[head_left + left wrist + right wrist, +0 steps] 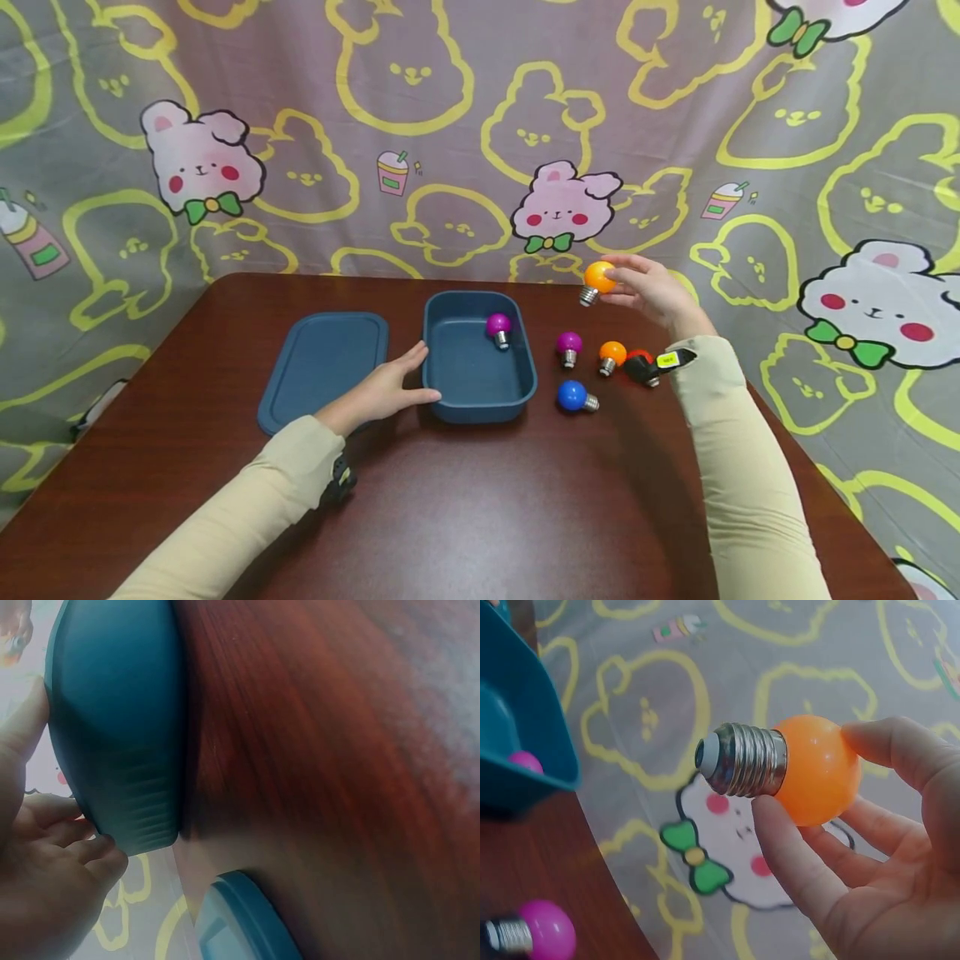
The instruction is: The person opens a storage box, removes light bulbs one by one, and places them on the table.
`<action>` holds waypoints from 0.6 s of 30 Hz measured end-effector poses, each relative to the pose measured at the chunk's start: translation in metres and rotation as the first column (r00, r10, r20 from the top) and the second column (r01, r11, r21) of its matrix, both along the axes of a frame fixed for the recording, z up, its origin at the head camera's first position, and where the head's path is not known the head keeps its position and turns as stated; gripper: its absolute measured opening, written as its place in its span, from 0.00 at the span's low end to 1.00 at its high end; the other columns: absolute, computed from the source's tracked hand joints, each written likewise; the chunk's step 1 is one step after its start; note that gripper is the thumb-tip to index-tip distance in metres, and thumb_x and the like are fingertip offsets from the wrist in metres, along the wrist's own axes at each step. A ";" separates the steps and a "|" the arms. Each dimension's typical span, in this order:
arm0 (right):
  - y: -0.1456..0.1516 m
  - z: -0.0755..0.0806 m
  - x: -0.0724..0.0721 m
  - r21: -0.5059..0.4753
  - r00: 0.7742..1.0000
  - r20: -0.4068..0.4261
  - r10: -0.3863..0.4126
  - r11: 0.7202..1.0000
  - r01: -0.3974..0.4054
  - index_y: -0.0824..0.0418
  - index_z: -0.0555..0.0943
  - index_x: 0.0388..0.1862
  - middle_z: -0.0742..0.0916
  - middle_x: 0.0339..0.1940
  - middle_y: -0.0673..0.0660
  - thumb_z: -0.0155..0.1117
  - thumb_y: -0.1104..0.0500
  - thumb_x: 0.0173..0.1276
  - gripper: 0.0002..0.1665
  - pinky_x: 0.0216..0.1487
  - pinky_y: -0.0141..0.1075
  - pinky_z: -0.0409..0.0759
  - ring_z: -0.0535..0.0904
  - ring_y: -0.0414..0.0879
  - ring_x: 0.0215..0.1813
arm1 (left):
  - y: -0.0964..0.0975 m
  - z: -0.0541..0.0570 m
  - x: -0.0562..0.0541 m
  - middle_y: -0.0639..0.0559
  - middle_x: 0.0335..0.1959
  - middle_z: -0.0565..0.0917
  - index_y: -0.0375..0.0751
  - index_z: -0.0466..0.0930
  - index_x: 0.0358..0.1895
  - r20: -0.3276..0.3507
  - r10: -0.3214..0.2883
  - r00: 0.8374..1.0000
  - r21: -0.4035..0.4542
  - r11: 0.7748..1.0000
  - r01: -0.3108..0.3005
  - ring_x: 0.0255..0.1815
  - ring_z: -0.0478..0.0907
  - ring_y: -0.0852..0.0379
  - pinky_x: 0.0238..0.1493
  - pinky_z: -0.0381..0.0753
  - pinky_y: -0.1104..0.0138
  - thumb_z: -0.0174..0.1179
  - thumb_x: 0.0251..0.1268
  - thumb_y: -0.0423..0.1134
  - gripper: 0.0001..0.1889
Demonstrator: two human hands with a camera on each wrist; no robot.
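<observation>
My right hand (651,292) pinches an orange light bulb (817,769) by its round globe, raised above the table, its metal screw base pointing away from the palm. The left hand (386,385) touches the near left side of a dark blue container (480,412), with thumb and fingers spread along its rim. Inside that container lies a purple bulb (498,324). On the table to its right are another purple bulb (569,343), a second orange bulb (612,353), a blue bulb (572,396) and a red bulb (640,357), partly hidden by the wrist camera.
A flat blue lid (326,358) lies left of the container on the brown wooden table (465,508). Behind the table hangs a patterned curtain (450,75) with cartoon bears and rabbits, reaching round both sides.
</observation>
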State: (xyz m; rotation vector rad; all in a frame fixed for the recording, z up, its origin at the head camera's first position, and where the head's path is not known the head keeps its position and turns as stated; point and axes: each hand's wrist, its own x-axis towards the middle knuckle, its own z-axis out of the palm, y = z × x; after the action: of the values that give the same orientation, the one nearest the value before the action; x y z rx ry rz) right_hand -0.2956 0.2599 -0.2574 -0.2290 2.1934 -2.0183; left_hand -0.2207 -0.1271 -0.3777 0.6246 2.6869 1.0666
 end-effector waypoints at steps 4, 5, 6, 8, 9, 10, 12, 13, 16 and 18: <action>0.020 -0.005 0.002 0.035 0.998 -0.009 -0.055 0.998 0.055 0.68 0.67 0.56 0.80 0.42 0.54 0.60 0.57 0.66 0.25 0.45 0.40 0.78 0.80 0.46 0.38 | 0.000 0.001 0.001 0.42 0.73 0.45 0.35 0.47 0.71 0.002 0.000 1.000 0.006 1.000 0.000 0.70 0.47 0.44 0.63 0.54 0.48 0.61 0.60 0.50 0.44; 0.026 -0.006 0.003 0.029 0.998 -0.004 -0.060 0.998 0.060 0.67 0.68 0.55 0.80 0.41 0.54 0.60 0.57 0.66 0.24 0.45 0.40 0.78 0.80 0.46 0.38 | 0.001 0.001 0.001 0.42 0.73 0.45 0.35 0.47 0.71 0.001 0.000 1.000 0.005 1.000 0.000 0.70 0.47 0.43 0.63 0.54 0.48 0.61 0.60 0.50 0.44; 0.032 -0.008 0.003 0.016 0.998 0.003 -0.060 0.998 0.060 0.67 0.68 0.54 0.79 0.41 0.54 0.60 0.58 0.66 0.22 0.45 0.40 0.78 0.80 0.46 0.38 | 0.001 0.002 0.002 0.42 0.73 0.45 0.34 0.47 0.71 0.000 0.000 1.000 0.004 1.000 0.000 0.70 0.47 0.43 0.63 0.54 0.48 0.61 0.60 0.50 0.44; 0.044 -0.013 0.004 -0.023 0.997 0.028 -0.065 0.998 0.066 0.65 0.69 0.52 0.80 0.40 0.53 0.59 0.59 0.66 0.18 0.43 0.39 0.78 0.80 0.45 0.38 | 0.001 0.002 0.002 0.42 0.73 0.45 0.34 0.47 0.71 0.000 0.000 1.000 0.002 1.000 0.000 0.70 0.47 0.43 0.63 0.54 0.48 0.61 0.60 0.50 0.44; 0.050 -0.015 0.004 -0.042 0.997 0.040 -0.066 0.997 0.067 0.64 0.69 0.50 0.80 0.40 0.53 0.59 0.59 0.67 0.17 0.42 0.38 0.79 0.80 0.45 0.37 | 0.001 0.001 0.002 0.42 0.73 0.45 0.34 0.47 0.71 0.001 0.000 1.000 0.002 1.000 0.000 0.70 0.47 0.43 0.63 0.54 0.47 0.61 0.60 0.51 0.44; 0.056 -0.018 0.005 -0.070 0.996 0.057 -0.065 0.995 0.069 0.63 0.69 0.49 0.80 0.39 0.52 0.58 0.60 0.67 0.15 0.42 0.37 0.79 0.80 0.45 0.37 | 0.000 0.001 0.002 0.42 0.73 0.45 0.34 0.47 0.71 0.001 -0.001 1.000 0.002 1.000 0.001 0.70 0.47 0.43 0.63 0.54 0.47 0.61 0.60 0.51 0.44; 0.067 -0.024 0.006 -0.107 0.994 0.083 -0.069 0.991 0.078 0.62 0.70 0.47 0.80 0.38 0.52 0.57 0.61 0.68 0.12 0.42 0.37 0.79 0.81 0.45 0.37 | 0.000 0.001 0.001 0.41 0.73 0.45 0.34 0.47 0.71 -0.003 -0.004 1.000 0.003 1.000 0.004 0.70 0.47 0.43 0.62 0.54 0.47 0.60 0.60 0.51 0.44; 0.072 -0.027 0.007 -0.107 0.993 0.092 -0.079 0.990 0.089 0.62 0.70 0.46 0.81 0.37 0.51 0.57 0.61 0.68 0.11 0.41 0.37 0.79 0.81 0.45 0.36 | 0.000 0.001 0.001 0.42 0.73 0.45 0.34 0.47 0.71 -0.002 -0.002 1.000 0.006 1.000 0.002 0.70 0.48 0.43 0.62 0.54 0.47 0.61 0.59 0.51 0.44; 0.087 -0.035 0.009 -0.103 0.988 0.117 -0.098 0.989 0.110 0.60 0.71 0.45 0.81 0.37 0.50 0.58 0.60 0.67 0.10 0.43 0.37 0.79 0.81 0.44 0.37 | 0.000 0.001 0.001 0.42 0.73 0.45 0.34 0.47 0.71 -0.004 -0.001 1.000 0.007 1.000 0.001 0.70 0.48 0.43 0.62 0.54 0.47 0.61 0.59 0.52 0.45; 0.095 -0.041 0.011 -0.085 0.985 0.133 -0.114 0.988 0.126 0.58 0.73 0.43 0.81 0.36 0.50 0.58 0.59 0.67 0.08 0.43 0.37 0.79 0.81 0.44 0.37 | 0.000 0.001 0.001 0.42 0.73 0.45 0.34 0.47 0.71 -0.003 0.000 1.000 0.006 1.000 0.000 0.70 0.48 0.43 0.62 0.54 0.47 0.60 0.59 0.53 0.45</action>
State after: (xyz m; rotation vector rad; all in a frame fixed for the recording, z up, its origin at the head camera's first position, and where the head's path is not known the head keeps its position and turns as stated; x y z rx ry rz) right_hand -0.2844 0.3551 -0.2982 0.0225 2.0850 -2.1358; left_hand -0.2194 -0.1274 -0.3768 0.6269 2.6872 1.0754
